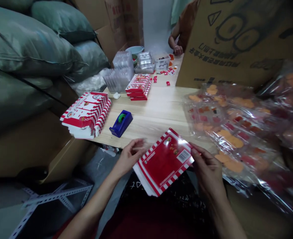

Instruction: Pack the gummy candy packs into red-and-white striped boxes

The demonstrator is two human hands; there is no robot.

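Observation:
A flat red-and-white striped paper box (164, 162) is held tilted over my lap, just off the table's front edge. Its red face carries a barcode, and white flaps stick out at the lower left end. My right hand (207, 166) grips it by the right corner, thumb on top. Beside its left edge is my left hand (131, 154), fingers loosely bent and apart, slightly blurred; whether the thumb touches the box I cannot tell. A blue tape dispenser (121, 124) with a green core stands on the table beyond my left hand.
Stacked flat boxes (86, 111) lie at the left, with finished-looking red boxes (139, 87) behind. Clear plastic trays (121, 71) stand farther back. Filled clear bags (226, 129) cover the right side below a large carton (236, 46). Another person's hand (178, 50) is at the far end.

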